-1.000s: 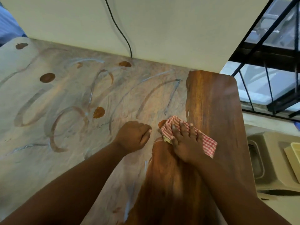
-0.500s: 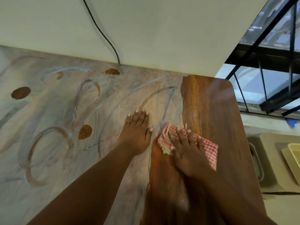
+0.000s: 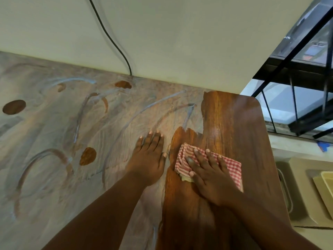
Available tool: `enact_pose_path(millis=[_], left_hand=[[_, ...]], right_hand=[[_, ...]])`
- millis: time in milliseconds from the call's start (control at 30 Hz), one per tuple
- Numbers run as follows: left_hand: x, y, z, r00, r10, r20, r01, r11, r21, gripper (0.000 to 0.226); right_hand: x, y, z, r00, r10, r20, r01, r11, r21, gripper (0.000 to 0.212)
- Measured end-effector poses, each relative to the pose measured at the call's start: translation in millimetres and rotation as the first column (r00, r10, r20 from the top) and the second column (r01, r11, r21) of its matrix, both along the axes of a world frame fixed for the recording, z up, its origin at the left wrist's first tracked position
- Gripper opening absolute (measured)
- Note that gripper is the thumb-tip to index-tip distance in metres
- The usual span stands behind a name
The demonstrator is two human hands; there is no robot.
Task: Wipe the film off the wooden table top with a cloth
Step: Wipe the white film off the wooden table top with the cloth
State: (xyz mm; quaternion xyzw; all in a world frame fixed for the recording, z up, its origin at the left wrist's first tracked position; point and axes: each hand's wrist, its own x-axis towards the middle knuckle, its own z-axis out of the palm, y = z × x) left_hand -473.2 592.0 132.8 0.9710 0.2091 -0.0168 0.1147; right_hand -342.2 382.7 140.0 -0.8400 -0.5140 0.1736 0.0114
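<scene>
Black cable [image 3: 115, 44] down wall [image 3: 180, 42] | beige trays [image 3: 322, 192] right of table top [image 3: 243, 132]

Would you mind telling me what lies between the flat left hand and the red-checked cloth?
In the head view, only a narrow strip of wiped brown wooden table top; nothing stands there.

glossy wooden table top [image 3: 234, 127], matt chalky film [image 3: 54, 134], checked woven cloth [image 3: 232, 166]

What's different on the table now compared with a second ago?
The left hand went from a loose fist to lying flat on the film. The right hand slid the checked cloth left, baring a fresh patch of wood. The cable stayed put.
</scene>
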Motion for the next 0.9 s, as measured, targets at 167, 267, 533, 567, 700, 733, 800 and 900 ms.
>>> enact_pose_path(millis=[167, 267, 533, 567, 700, 733, 800, 900], left_hand=[[3, -1, 0, 1.0, 0.012, 0.022, -0.012, 1.0, -0.01, 0.069], [4, 1, -1, 1.0, 0.01, 0.014, -0.01, 1.0, -0.017, 0.064], [3, 2, -1, 1.0, 0.017, 0.009, -0.016, 0.999, -0.032, 0.063], [2, 1, -1, 1.0, 0.021, 0.011, -0.02, 0.999, -0.042, 0.061], [3, 1, 0, 0.999, 0.042, 0.035, -0.04, 0.997, -0.068, 0.057], [3, 1, 0, 0.998, 0.043, 0.046, -0.039, 0.997, -0.073, 0.056], [4, 1, 0, 0.998, 0.04, 0.056, -0.036, 0.996, -0.076, 0.054], [4, 4, 0, 0.997, 0.046, 0.068, -0.04, 0.996, -0.081, 0.054]], right_hand=[[82, 72, 2, 0.984, -0.177, 0.026, 0.178, 0.984, -0.029, 0.054], [99, 129, 6, 0.964, -0.265, 0.004, 0.265, 0.962, -0.07, 0.054], [56, 66, -1, 0.996, 0.091, 0.01, -0.091, 0.995, 0.037, 0.048], [64, 62, 1, 0.995, 0.101, 0.003, -0.101, 0.995, 0.013, 0.048], [119, 95, 2, 0.995, -0.066, 0.073, 0.07, 0.996, -0.056, 0.054], [135, 112, 3, 0.988, -0.135, 0.072, 0.141, 0.987, -0.075, 0.054], [158, 148, 6, 0.963, -0.267, 0.025, 0.268, 0.96, -0.086, 0.054], [165, 189, 5, 0.933, -0.36, 0.01, 0.361, 0.932, -0.039, 0.056]])
